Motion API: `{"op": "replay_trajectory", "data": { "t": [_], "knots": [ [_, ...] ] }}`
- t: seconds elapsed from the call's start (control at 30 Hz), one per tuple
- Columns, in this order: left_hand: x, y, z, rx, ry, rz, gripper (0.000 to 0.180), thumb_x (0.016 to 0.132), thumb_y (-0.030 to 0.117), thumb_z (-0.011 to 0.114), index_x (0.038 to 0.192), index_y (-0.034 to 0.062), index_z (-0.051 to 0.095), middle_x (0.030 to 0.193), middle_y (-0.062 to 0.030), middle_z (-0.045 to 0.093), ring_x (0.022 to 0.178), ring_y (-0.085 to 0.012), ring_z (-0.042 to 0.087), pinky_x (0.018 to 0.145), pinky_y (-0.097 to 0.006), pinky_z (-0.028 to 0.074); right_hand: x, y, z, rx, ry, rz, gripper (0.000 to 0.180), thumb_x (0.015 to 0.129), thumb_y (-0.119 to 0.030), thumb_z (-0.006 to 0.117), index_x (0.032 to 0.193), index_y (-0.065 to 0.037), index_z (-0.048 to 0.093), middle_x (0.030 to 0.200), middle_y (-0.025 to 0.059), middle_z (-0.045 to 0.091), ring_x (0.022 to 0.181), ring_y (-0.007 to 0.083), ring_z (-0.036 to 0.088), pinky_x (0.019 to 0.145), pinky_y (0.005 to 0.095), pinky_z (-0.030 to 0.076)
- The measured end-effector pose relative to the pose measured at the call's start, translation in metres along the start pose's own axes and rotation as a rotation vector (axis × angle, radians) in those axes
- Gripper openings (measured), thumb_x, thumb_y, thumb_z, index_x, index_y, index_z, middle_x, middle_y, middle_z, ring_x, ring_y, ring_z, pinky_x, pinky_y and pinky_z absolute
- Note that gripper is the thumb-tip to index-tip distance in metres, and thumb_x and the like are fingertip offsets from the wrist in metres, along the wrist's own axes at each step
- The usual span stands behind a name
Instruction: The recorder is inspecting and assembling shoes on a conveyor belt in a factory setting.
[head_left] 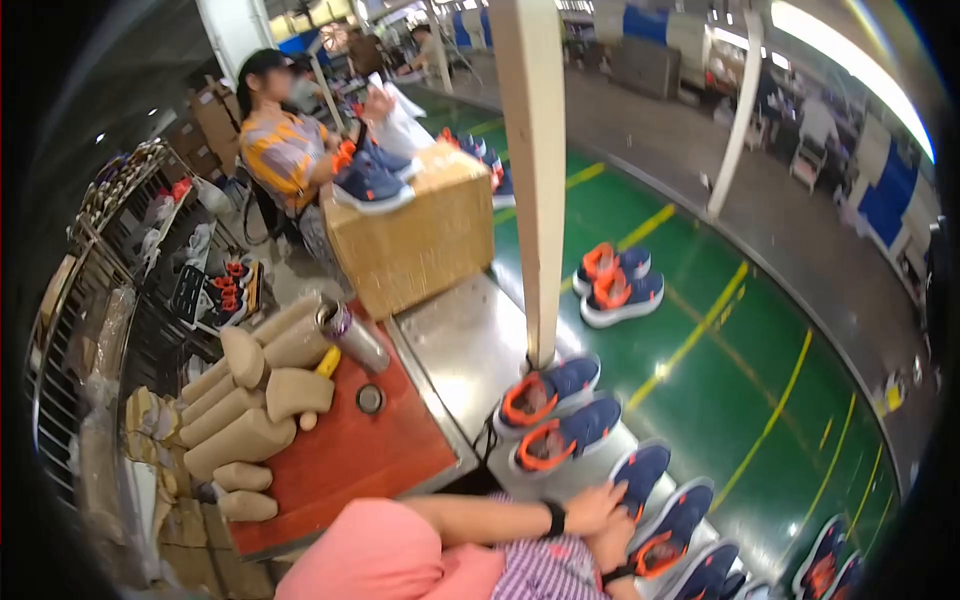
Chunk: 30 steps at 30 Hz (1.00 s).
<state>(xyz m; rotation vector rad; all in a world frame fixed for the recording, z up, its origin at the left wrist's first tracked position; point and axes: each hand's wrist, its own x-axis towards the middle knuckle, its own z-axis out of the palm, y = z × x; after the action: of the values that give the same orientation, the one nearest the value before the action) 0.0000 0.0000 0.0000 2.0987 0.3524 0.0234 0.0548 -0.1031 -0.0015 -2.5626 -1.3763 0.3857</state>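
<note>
Head view, lower right: our left hand (592, 508) lies spread on a navy shoe (640, 472); our right hand (612, 548) grips another shoe (672, 530); tan cardboard box (415, 240) upper centre.

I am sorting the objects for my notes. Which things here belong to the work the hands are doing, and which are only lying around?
In hand:
left hand on a blue shoe
right hand on a blue and orange shoe
shoe pair beside them

Lying about:
beige shoe lasts
metal bottle
cardboard box
shoe pair on the green belt
</note>
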Motion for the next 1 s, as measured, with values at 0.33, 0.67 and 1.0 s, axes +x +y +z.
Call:
{"op": "replay_trajectory", "data": {
  "t": [0.33,0.67,1.0],
  "knots": [
    [0.026,-0.045,-0.081,0.258,0.041,0.072,0.057,0.086,0.029,0.051,0.122,-0.0142,0.042,0.086,-0.0269,0.062,0.079,-0.0408,0.062,0.07,-0.049,0.049,0.081,-0.038,0.027,0.256,0.12,0.063,0.023,0.066,-0.029,0.071,0.064,-0.008,0.064,0.057,0.0142,0.061,0.055,0.0347,0.061,0.051,0.0444,0.046],
    [0.045,-0.056,-0.094,0.19,-0.161,0.008,0.053,0.085,0.032,0.05,0.114,-0.0122,0.049,0.079,-0.0288,0.062,0.076,-0.0444,0.062,0.07,-0.051,0.049,0.089,-0.05,0.034,0.052,0.095,0.175,0.027,0.069,-0.036,0.067,0.066,-0.009,0.065,0.059,0.0145,0.062,0.057,0.0346,0.064,0.052,0.0449,0.05],
    [0.046,-0.064,-0.1,0.136,-0.192,-0.003,0.06,0.091,0.039,0.046,0.13,-0.0059,0.042,0.083,-0.0294,0.063,0.078,-0.0454,0.061,0.071,-0.051,0.047,0.084,-0.05,0.033,0.174,0.163,0.226,0.025,0.069,-0.027,0.067,0.069,-0.002,0.065,0.059,0.017,0.062,0.055,0.0361,0.062,0.054,0.0454,0.049]
  ]
}}
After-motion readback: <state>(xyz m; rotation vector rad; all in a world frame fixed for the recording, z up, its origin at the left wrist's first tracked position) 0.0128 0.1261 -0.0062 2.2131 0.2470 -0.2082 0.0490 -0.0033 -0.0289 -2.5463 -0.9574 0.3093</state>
